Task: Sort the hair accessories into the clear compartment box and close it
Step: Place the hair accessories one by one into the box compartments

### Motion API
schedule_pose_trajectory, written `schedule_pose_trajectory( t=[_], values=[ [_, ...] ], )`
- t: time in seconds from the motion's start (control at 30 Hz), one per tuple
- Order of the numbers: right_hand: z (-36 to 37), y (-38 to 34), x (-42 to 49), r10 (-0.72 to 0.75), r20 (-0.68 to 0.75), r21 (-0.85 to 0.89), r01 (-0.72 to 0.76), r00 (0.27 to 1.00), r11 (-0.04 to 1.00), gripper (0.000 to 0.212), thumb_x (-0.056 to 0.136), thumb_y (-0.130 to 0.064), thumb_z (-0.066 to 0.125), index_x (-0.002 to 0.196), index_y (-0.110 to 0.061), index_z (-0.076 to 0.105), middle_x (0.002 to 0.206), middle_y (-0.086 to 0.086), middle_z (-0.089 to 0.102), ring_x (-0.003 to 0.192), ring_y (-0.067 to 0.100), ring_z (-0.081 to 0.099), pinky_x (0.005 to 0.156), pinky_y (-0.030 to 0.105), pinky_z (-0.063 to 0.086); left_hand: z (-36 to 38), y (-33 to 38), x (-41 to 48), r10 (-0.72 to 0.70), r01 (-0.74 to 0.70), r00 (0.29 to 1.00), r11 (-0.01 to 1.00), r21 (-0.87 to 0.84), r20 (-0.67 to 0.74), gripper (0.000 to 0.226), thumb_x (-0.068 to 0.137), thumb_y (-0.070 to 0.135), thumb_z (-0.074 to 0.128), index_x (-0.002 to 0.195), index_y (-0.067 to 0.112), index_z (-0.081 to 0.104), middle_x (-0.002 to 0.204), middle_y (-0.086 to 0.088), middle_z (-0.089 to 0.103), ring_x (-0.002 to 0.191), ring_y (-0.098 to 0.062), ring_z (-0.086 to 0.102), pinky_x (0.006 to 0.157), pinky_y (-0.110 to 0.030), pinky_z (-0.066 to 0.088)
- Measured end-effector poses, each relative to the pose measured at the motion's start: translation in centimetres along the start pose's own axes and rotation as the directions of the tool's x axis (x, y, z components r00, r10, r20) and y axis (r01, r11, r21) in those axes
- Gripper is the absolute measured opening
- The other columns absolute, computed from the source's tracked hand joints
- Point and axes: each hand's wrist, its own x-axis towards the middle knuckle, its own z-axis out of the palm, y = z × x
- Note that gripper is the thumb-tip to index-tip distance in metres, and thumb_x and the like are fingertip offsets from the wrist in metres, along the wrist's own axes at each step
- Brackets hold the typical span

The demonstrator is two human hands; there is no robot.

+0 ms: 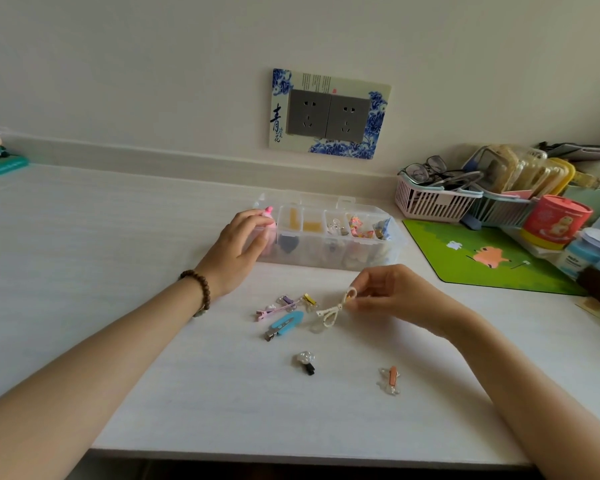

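- Box (326, 237): clear, lid up at the back, compartments partly filled, resting mid-table (118, 271) just beyond both hands.
- Left hand (238, 251): fingers pinched on a pink accessory (268, 213), poised over the leftmost compartment.
- Right hand (395, 294): fingertips closed on a white bow clip (331, 311), one loop raised, the tail end apparently touching the table.
- Loose pieces near the front edge: blue clip (284, 325), pink clip (274, 310), yellow clip (309, 300), pearl clip (306, 361), orange clip (391, 375).
- Risk: pink piece released off-centre, landing across a divider or in the wrong cell.
- Risk: trailing bow dragging the yellow clip aside when lifted.
- Risk: lid jamming later on anything left proud of the rim.
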Motion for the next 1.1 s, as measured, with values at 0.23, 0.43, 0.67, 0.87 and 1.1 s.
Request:
schedule_pose_trajectory(
  t=[0.23,0.43,0.67,0.87,1.1],
  values=[
    [-0.8,-3.1,3.2,-0.060,-0.324,0.167,0.119,0.944,0.979,0.008,0.077,-0.010,0.070,0.081,-0.014,0.065,0.071,-0.006,0.072,0.063,0.003,0.065,0.063,0.016,0.050,0.0,0.6,-0.1,-0.031,0.031,1.000,0.999,-0.006,0.002,0.029,0.095,0.029,0.038,0.118,0.018,0.053,0.130,0.012,0.040,0.123,-0.003,0.038,0.106,-0.028,0.031],
    [-2.0,-5.9,9.1,-0.163,-0.533,-0.040,0.168,0.831,0.985,0.018,0.081,-0.020,0.069,0.090,-0.006,0.067,0.076,-0.001,0.068,0.058,-0.007,0.060,0.062,0.012,0.049,-0.1,0.0,0.2,-0.007,0.007,1.000,1.000,-0.009,0.008,0.037,0.093,0.037,0.039,0.119,0.015,0.054,0.131,0.012,0.040,0.123,-0.003,0.040,0.107,-0.028,0.031],
    [-1.0,-3.5,10.9,-0.177,-0.410,-0.551,-0.088,0.895,0.830,0.022,0.087,-0.030,0.060,0.105,-0.021,0.068,0.116,0.005,0.060,0.101,0.020,0.053,0.080,0.028,0.040,0.0,-0.6,0.3,0.012,-0.012,1.000,1.000,-0.011,0.004,0.048,0.086,0.048,0.032,0.117,0.019,0.054,0.132,0.011,0.042,0.125,-0.003,0.039,0.109,-0.026,0.028],
    [2.5,-4.6,5.1,-0.346,-0.136,-0.389,0.272,0.928,0.880,0.010,0.086,-0.023,0.063,0.092,-0.027,0.070,0.092,-0.014,0.068,0.083,0.005,0.060,0.072,0.021,0.046,0.0,-0.3,0.3,0.003,-0.003,1.000,0.999,-0.032,0.006,0.055,0.084,0.053,0.031,0.117,0.016,0.055,0.130,0.006,0.044,0.117,0.009,0.038,0.102,-0.010,0.025],
    [5.7,-2.2,4.6,-0.213,0.085,-0.354,0.229,0.973,0.907,0.026,0.076,-0.034,0.074,0.101,-0.026,0.071,0.092,-0.014,0.063,0.088,0.003,0.056,0.082,0.010,0.039,-0.1,-0.2,0.1,-0.011,0.011,1.000,1.000,-0.010,0.015,0.041,0.090,0.039,0.035,0.118,0.016,0.054,0.134,0.006,0.043,0.123,0.001,0.037,0.104,-0.015,0.026]
  ],
)
